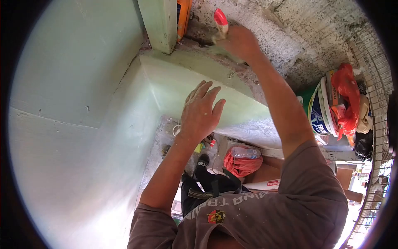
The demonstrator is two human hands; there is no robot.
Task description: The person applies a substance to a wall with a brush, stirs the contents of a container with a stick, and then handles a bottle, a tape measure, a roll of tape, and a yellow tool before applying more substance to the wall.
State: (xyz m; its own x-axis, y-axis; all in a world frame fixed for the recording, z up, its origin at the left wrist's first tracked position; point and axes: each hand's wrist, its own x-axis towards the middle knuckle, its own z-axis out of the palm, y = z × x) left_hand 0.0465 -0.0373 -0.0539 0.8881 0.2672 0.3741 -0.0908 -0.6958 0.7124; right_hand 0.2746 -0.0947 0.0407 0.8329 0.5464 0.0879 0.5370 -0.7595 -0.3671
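Note:
My right hand [241,44] is closed around a paintbrush, whose handle [221,17] has a red end pointing up and away. Its bristle end is mostly hidden by my fingers, low over the ledge [230,74] beside rough bare concrete. Lower and to the left, my left hand [201,110] is open, fingers stretched out and spotted with pale paint. It overlaps the pale green low wall [178,79] in this view and holds nothing.
A pale green post [159,25] rises at the ledge's corner, with an orange object [183,18] behind it. At right are a paint bucket [318,110], a red plastic bag [346,91] and wire mesh [375,70]. A bottle [245,153] lies on a red bag [240,167] below.

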